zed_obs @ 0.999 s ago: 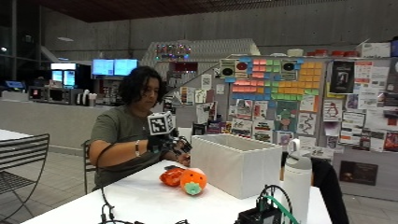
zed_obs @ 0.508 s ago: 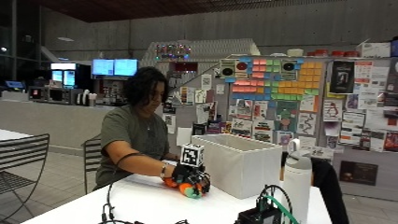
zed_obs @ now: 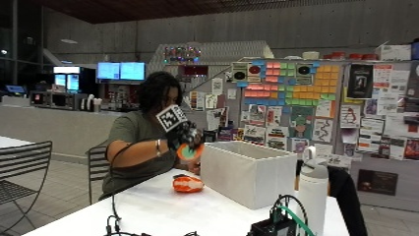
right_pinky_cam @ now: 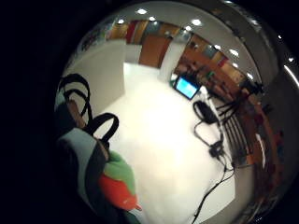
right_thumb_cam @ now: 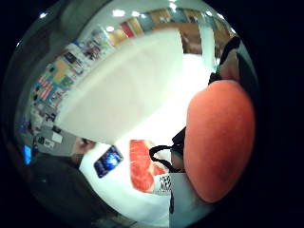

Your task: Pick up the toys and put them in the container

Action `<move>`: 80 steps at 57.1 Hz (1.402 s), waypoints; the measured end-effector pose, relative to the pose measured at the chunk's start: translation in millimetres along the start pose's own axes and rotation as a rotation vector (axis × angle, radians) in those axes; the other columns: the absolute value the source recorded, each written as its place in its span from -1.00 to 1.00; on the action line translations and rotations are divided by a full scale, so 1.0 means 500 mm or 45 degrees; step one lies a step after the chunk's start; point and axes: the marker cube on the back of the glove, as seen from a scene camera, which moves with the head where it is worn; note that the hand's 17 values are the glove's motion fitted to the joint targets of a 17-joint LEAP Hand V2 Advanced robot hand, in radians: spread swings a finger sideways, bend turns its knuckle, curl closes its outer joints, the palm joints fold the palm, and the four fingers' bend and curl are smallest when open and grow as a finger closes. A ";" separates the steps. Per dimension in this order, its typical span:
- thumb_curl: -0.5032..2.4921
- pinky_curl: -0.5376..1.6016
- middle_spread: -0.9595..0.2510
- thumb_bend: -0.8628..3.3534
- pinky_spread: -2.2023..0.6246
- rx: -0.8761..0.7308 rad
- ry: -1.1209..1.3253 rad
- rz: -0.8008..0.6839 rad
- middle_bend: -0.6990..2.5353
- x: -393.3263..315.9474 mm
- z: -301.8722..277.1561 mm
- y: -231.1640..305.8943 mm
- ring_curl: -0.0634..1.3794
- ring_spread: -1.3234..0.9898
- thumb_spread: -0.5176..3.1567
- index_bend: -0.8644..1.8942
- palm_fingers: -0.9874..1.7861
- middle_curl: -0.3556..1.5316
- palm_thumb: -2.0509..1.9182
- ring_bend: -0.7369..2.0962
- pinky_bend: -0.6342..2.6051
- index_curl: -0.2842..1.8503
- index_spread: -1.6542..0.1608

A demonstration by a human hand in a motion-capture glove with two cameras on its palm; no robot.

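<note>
I am holding an orange and green toy in my gloved right hand, fingers curled around it, lifted just beside the near end of the white container. A second orange toy is lying on the table. Next, I judge, comes carrying it over the rim and releasing.

The hall is dimly lit by ceiling spotlights; glare washes out the white table.
</note>
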 end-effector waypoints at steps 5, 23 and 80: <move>-0.23 -0.06 -0.05 -0.52 0.28 0.280 -0.307 -0.194 -0.01 -0.124 -0.173 -0.105 -0.21 -0.21 -0.24 -0.12 0.55 0.01 0.32 0.37 0.04 -0.32 0.37; -0.14 -0.02 -0.05 -0.55 0.28 0.564 0.125 0.020 0.03 -0.173 -0.297 -0.512 -0.14 -0.20 -0.32 -0.04 0.53 0.10 0.32 0.42 0.08 -0.18 0.36; -0.32 -0.16 0.18 -0.62 0.46 -0.006 0.147 0.381 -0.27 -0.074 0.000 -0.390 -0.38 -0.15 -0.13 -0.18 -0.01 -0.05 0.01 0.14 -0.02 -0.13 0.28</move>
